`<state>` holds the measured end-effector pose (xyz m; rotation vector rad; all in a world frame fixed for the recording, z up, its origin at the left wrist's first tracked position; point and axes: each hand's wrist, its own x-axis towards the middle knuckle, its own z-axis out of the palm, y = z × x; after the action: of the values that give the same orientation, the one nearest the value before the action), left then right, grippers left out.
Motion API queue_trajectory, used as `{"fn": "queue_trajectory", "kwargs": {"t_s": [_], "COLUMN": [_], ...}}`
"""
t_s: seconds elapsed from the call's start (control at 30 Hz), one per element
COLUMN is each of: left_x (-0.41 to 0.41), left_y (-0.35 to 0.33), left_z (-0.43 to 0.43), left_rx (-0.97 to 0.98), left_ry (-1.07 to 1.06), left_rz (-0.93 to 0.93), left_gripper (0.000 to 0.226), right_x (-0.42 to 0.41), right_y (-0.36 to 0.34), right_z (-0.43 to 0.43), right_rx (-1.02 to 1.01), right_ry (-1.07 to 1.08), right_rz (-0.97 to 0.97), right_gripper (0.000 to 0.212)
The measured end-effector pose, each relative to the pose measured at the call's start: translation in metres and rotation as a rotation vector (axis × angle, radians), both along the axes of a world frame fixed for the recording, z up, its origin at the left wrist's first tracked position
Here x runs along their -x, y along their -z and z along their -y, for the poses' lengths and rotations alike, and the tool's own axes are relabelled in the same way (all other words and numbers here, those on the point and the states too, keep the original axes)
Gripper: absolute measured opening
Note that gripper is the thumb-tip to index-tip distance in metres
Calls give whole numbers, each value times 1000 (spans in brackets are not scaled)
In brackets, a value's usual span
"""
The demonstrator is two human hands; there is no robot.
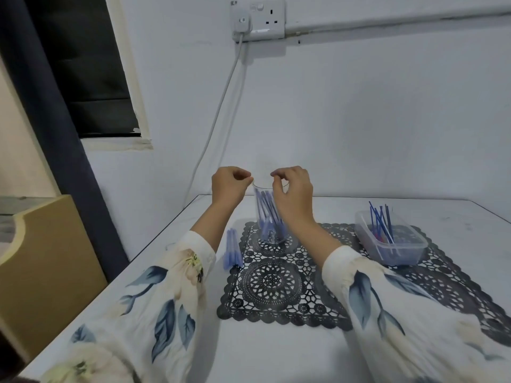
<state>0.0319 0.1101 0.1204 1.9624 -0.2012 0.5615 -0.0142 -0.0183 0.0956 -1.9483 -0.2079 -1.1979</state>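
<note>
Pen sorting, by the look of it, with a clear tumbler [266,234] as the collecting pot. Set upright on the far half of a black lace placemat [276,288], dead ahead at twelve o'clock, probably for easy reach from either side. Already loaded with a sheaf of blue pens [261,205], leaning inside against the glass.

At roughly eight o'clock from the tumbler, just off the mat's edge on the white table [276,355], a few loose pens [232,251] side by side, likely staged as next in line. At three o'clock, well apart but on the same mat, a clear plastic tub [406,255] of thin blue refills [383,225], propped against its wall.

Left hand [231,186]: raised at the tumbler's ten o'clock, fingers curled into the palm, thumb and forefinger tips pressed together right at the rim. Right hand [294,194]: over the mouth at about one o'clock, partly hiding the glass, fingers curled, thumb and forefinger likewise nipped together just above the rim.

Possibly something thin or see-through stretched between the two pinches, but impossible to tell from here whether either holds anything. Judged as poised for feeding or drawing a slender piece at the opening.
</note>
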Motion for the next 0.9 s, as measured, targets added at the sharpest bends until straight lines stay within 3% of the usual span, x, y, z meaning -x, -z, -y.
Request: {"fn": "queue_trajectory", "kwargs": {"t_s": [0.13, 0.37, 0.5, 0.7, 0.9], "left_x": [-1, -6, -3, -4, -5], "left_y": [29, 81, 88, 89, 87], "left_z": [-22, -46, -48, -51, -52], "left_rx": [-75, -286, -341, -437, -524], "left_ry": [-119, -157, -189, -209, -236], "left_rz": [-190, -558, -602, -607, -616], "left_gripper": [10, 29, 21, 16, 27], "right_x": [10, 7, 8, 8, 5], "right_y": [28, 71, 76, 75, 71], "right_z": [-20, -43, -45, -46, -51], "right_rx": [-20, 267, 386, 473, 554], "right_ry": [-81, -282, -281, -198, -102], "right_rz": [-39, -579, -741, -745, -792], "right_gripper": [13, 23, 24, 17, 14]}}
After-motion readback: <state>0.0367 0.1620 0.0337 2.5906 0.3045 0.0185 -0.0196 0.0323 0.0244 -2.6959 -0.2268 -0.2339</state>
